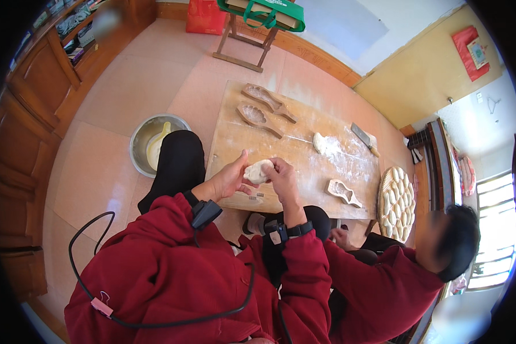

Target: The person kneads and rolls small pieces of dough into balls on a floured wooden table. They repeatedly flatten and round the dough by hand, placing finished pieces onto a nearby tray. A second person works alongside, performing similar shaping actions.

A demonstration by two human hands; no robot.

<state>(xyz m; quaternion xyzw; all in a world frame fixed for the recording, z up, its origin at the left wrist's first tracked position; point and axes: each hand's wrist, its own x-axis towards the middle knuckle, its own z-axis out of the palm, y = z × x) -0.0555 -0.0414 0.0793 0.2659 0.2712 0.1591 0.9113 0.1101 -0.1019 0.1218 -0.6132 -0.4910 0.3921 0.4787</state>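
Observation:
A flattened piece of pale dough (258, 171) is held between my two hands over the near edge of a floured wooden board (229, 135). My left hand (230, 176) supports its left side, thumb raised and fingers beneath. The fingers of my right hand (283, 176) pinch its right edge. Beyond them two carved wooden moulds (262, 96) lie at the board's far left. A small lump of dough (319, 143) rests on the flour at the middle right, near a cleaver (362, 137). One lighter mould (344, 192) is near the right front.
A metal bowl (137, 143) with a yellow scoop stands on the floor at left, beside my knee. At right is a round tray (383, 195) of several shaped dough pieces. Another person in a red sleeve (378, 286) sits close on my right. A wooden stool (238, 60) stands behind the board.

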